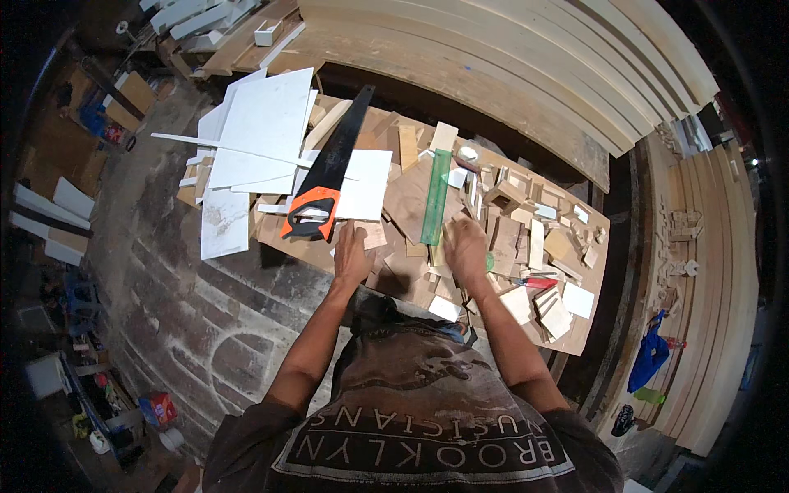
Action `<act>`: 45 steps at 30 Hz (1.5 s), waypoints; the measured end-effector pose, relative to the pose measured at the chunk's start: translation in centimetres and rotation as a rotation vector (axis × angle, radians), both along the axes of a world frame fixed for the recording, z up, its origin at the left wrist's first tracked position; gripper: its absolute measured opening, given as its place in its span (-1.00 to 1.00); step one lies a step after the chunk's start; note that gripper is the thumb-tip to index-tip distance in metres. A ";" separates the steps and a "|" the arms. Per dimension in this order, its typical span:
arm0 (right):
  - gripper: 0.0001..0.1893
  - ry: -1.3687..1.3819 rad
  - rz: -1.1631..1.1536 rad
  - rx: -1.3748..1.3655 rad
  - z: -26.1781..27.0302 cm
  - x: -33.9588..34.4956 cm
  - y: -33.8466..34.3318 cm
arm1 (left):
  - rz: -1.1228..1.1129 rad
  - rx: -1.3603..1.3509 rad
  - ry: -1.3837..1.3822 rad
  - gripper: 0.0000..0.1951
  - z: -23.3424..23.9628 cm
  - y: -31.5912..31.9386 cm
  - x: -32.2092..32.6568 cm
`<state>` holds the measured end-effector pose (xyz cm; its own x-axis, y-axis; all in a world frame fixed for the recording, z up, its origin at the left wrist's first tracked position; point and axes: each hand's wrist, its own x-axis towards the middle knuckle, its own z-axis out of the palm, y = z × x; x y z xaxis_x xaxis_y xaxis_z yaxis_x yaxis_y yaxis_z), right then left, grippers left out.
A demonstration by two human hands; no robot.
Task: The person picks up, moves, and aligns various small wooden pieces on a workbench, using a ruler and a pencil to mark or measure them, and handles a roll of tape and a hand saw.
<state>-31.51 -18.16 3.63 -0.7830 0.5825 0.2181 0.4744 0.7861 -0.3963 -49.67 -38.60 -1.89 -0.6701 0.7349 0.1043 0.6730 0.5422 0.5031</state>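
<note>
My left hand (354, 256) is at the near edge of the wooden work board, by a small thin wood piece (370, 234); whether it grips that piece is unclear. To its upper left lies a handsaw (333, 160) with an orange and black handle. My right hand (466, 249) is over wood offcuts, its fingers blurred and close to the lower end of a green transparent ruler (436, 197); what it touches cannot be made out. A brown wooden panel (410, 200) lies partly under the ruler. White sheets (262, 129) are stacked at the left.
Small wood blocks and open wooden boxes (505, 192) crowd the board's right side, near a red-handled tool (539, 283). Long planks (493, 61) lie beyond the board, and more planks (709, 308) stand stacked at far right. A blue bag (650, 360) lies there.
</note>
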 end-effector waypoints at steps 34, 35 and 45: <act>-0.48 0.354 -0.541 -1.041 2.2 10.3 -4.5 | -0.067 0.331 -1.679 -0.32 3.3 4.4 12.7; -0.51 0.377 -0.499 -1.030 1.2 10.5 -4.5 | -0.086 0.296 -1.633 -0.29 2.6 4.2 12.4; -0.76 0.617 -0.463 -1.345 0.5 11.4 -2.4 | -0.007 0.279 -0.440 -0.29 2.9 1.8 8.8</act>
